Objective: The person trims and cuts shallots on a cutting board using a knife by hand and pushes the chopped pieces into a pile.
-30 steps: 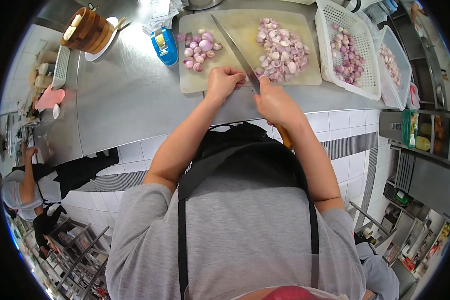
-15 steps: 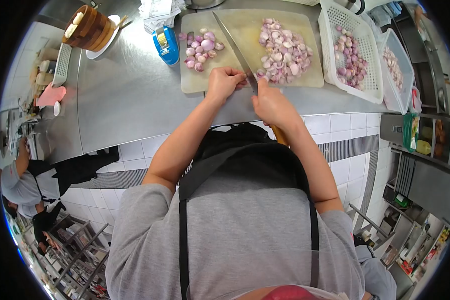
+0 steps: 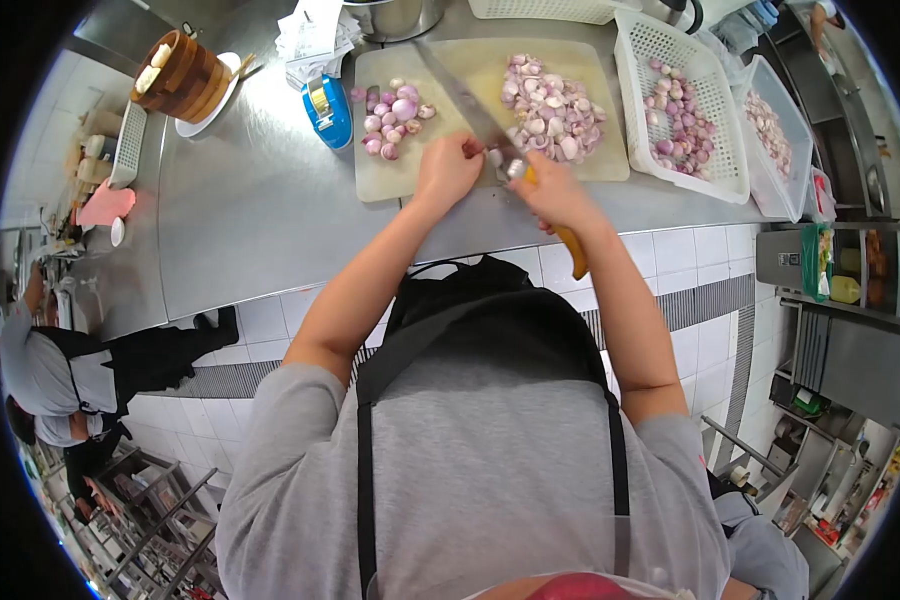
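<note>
My right hand (image 3: 558, 196) is wrapped round the yellow handle of a large knife (image 3: 467, 103), whose long blade slants away to the upper left over a pale cutting board (image 3: 475, 58). Beside the blade, at the board's near edge, my left hand (image 3: 448, 168) is closed with its fingertips pinched; what they hold is hidden. Pale pieces of shallot (image 3: 515, 168) show against the blade by my right fingers. Whole shallots (image 3: 395, 118) lie on the board's left side, and a larger heap of peeled, cut shallots (image 3: 557, 112) covers its right side.
Right of the board stand a white perforated basket (image 3: 625, 75) of shallots and a clear tub (image 3: 795, 190) with paler ones. A blue tape dispenser (image 3: 328, 115), papers (image 3: 315, 40) and a wooden bucket (image 3: 185, 75) are leftward. Another person (image 3: 55, 370) stands at far left.
The knife has turned and its handle end has come into view below my right hand. Shallot pieces now show at the blade. The whole view has shifted slightly.
</note>
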The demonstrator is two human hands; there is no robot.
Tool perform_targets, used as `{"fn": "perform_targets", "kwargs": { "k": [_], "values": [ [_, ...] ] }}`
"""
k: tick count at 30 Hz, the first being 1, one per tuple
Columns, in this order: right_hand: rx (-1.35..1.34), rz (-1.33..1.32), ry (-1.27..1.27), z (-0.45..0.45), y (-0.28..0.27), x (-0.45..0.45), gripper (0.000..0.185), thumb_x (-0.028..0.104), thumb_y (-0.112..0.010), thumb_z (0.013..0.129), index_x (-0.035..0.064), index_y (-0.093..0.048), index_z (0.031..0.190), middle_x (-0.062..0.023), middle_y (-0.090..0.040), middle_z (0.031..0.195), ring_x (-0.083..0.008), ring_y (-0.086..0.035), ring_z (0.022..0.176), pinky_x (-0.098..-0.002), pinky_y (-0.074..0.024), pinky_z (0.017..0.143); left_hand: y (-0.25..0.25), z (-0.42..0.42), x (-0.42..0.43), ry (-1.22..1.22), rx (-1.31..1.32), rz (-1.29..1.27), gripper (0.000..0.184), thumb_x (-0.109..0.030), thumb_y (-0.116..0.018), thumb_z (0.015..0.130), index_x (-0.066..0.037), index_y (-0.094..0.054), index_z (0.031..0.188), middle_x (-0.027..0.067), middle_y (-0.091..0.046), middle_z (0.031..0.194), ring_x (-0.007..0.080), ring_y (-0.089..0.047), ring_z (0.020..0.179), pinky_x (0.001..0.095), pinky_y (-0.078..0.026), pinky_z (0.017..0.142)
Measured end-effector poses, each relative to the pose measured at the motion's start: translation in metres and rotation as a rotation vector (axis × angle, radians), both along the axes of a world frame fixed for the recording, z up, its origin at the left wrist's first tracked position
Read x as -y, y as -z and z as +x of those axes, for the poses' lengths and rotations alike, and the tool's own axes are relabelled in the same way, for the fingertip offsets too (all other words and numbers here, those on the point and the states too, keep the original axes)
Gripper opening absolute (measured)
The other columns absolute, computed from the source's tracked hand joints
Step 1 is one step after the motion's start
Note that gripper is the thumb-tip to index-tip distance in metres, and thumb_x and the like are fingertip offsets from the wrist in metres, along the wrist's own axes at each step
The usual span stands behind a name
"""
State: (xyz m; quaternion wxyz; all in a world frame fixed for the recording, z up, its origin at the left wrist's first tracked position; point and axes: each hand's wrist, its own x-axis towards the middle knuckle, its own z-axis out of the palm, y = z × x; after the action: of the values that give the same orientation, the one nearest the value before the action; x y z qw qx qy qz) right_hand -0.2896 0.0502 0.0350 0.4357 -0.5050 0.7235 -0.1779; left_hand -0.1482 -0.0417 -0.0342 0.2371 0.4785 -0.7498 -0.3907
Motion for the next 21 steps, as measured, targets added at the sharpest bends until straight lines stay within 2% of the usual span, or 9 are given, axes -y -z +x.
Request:
{"fn": "perform_targets", "kwargs": {
  "k": [3, 5, 6, 9, 11, 16, 18, 19, 21],
  "values": [
    [0.009, -0.058, 0.132, -0.020, -0.026, -0.006, 0.037, 0.019, -0.054, 0.084, 0.0008, -0.039, 0.113, -0.0156, -0.056, 0.066, -0.0203, -0.054, 0.043, -0.0325, -0.0435, 0.036, 0.006, -0.017, 0.011, 0.019, -0.062, -0.226, 0.016, -0.010, -0.065, 0.074, -0.005, -0.066, 0.089, 0.0120, -0.065, 0.078, 0.0198, -0.064, 0.065, 0.0282, -0.050, 0.059],
    [0.000, -0.057, 0.139, -0.038, -0.035, -0.008, 0.058, 0.021, -0.055, 0.085, 0.0038, -0.029, 0.133, -0.0075, -0.049, 0.060, -0.0149, -0.048, 0.040, -0.0287, -0.0391, 0.035, -0.005, -0.025, 0.007, 0.048, -0.269, -0.207, 0.017, -0.011, -0.063, 0.076, -0.007, -0.065, 0.093, 0.0141, -0.064, 0.097, 0.0229, -0.064, 0.078, 0.0318, -0.050, 0.065],
    [0.001, -0.062, 0.150, -0.044, -0.035, -0.009, 0.058, 0.021, -0.055, 0.085, 0.0038, -0.029, 0.133, -0.0075, -0.049, 0.060, -0.0149, -0.048, 0.040, -0.0287, -0.0391, 0.035, -0.011, -0.027, 0.002, 0.059, -0.269, -0.210, 0.017, -0.011, -0.063, 0.076, -0.007, -0.065, 0.093, 0.0141, -0.064, 0.097, 0.0229, -0.064, 0.078, 0.0318, -0.050, 0.065],
    [0.148, -0.042, 0.154, -0.053, -0.033, -0.008, 0.057, 0.020, -0.055, 0.085, 0.0040, -0.029, 0.133, -0.0053, -0.047, 0.058, -0.0140, -0.047, 0.039, -0.0283, -0.0383, 0.035, -0.023, -0.029, -0.018, 0.154, -0.324, -0.508, 0.030, -0.012, -0.063, 0.078, -0.007, -0.060, 0.107, 0.0152, -0.054, 0.119, 0.0277, -0.057, 0.102, 0.0369, -0.048, 0.081],
    [0.304, -0.033, 0.190, -0.049, -0.026, -0.010, 0.036, 0.020, -0.055, 0.085, 0.0013, -0.039, 0.111, -0.0067, -0.047, 0.058, -0.0153, -0.047, 0.039, -0.0303, -0.0390, 0.035, -0.016, -0.034, -0.021, 0.364, -0.184, -0.913, 0.045, -0.022, -0.061, 0.079, -0.008, -0.051, 0.121, 0.0150, -0.046, 0.129, 0.0321, -0.044, 0.118, 0.0401, -0.038, 0.096],
    [0.327, -0.102, 0.142, -0.054, -0.015, -0.011, 0.033, 0.020, -0.055, 0.085, 0.0033, -0.040, 0.109, -0.0055, -0.046, 0.056, -0.0141, -0.046, 0.038, -0.0293, -0.0372, 0.034, 0.001, -0.021, -0.018, 0.415, 0.172, -0.787, 0.058, -0.030, -0.059, 0.081, -0.009, -0.040, 0.131, 0.0149, -0.032, 0.139, 0.0322, -0.031, 0.128, 0.0461, -0.024, 0.104],
    [0.144, -0.090, 0.152, -0.055, -0.017, -0.015, 0.032, 0.018, -0.057, 0.083, 0.0048, -0.041, 0.107, -0.0099, -0.052, 0.059, -0.0226, -0.055, 0.045, -0.0356, -0.0425, 0.040, 0.005, -0.011, -0.017, 0.356, 0.264, -0.764, 0.060, -0.032, -0.058, 0.081, -0.008, -0.038, 0.133, 0.0144, -0.029, 0.142, 0.0325, -0.028, 0.130, 0.0490, -0.020, 0.106],
    [0.147, -0.086, 0.155, -0.057, -0.007, -0.018, 0.032, 0.018, -0.057, 0.083, 0.0048, -0.041, 0.107, -0.0099, -0.052, 0.059, -0.0226, -0.055, 0.045, -0.0356, -0.0425, 0.040, -0.003, -0.006, -0.018, 0.362, 0.152, -0.787, 0.059, -0.034, -0.057, 0.081, -0.012, -0.039, 0.133, 0.0141, -0.028, 0.142, 0.0343, -0.026, 0.131, 0.0515, -0.018, 0.106],
    [-0.486, -0.600, -0.038, -0.064, 0.017, -0.021, 0.033, 0.016, -0.059, 0.079, 0.0071, -0.042, 0.106, -0.0151, -0.058, 0.065, -0.0332, -0.061, 0.061, -0.0433, -0.0465, 0.053, -0.021, -0.002, -0.016, 0.370, 0.036, -0.814, 0.057, -0.035, -0.057, 0.082, -0.015, -0.041, 0.133, 0.0137, -0.028, 0.142, 0.0361, -0.023, 0.131, 0.0540, -0.015, 0.106]
  ]
}}
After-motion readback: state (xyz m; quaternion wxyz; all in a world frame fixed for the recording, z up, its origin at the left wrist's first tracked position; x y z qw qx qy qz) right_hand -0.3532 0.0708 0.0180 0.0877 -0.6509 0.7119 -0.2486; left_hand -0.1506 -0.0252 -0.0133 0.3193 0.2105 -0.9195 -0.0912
